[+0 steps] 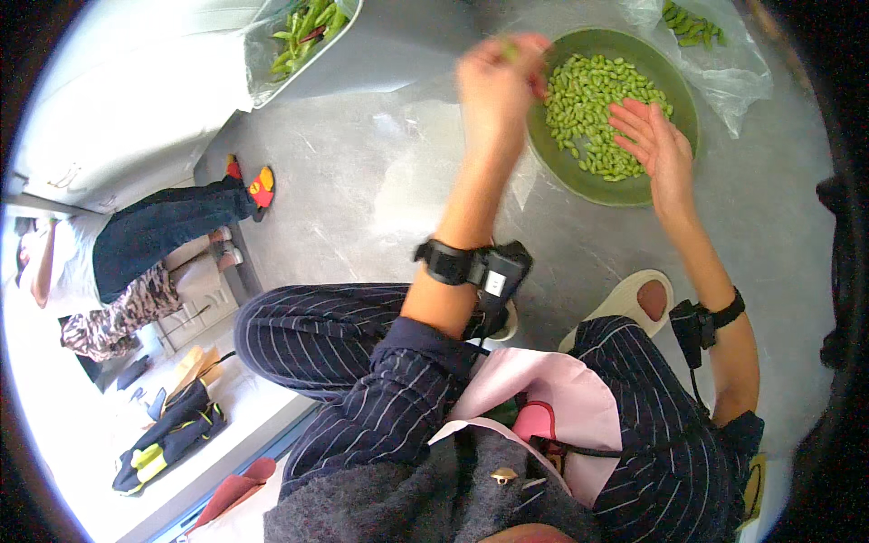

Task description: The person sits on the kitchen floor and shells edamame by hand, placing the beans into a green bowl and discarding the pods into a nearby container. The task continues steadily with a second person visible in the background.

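Note:
A round green basin (614, 195) on the floor holds many shelled green beans (597, 95), apparently edamame. My left hand (499, 81) is at the basin's left rim, blurred, its fingers closed around a small green piece (509, 51) that looks like a pod. Whether that piece is whole or split I cannot tell. Over the right side of the basin is my right hand (652, 142), fingers extended and slightly apart, with nothing seen in it. Its fingertips hide some of the beans.
A bag-lined bin (305, 81) of green pods or hulls (309, 37) stands upper left. Beyond the basin, a clear plastic bag (733, 75) holds more pods (692, 26). At left, another person (170, 237) stands on the grey floor (339, 203) near white cabinets. My slippered foot (631, 298) is below the basin.

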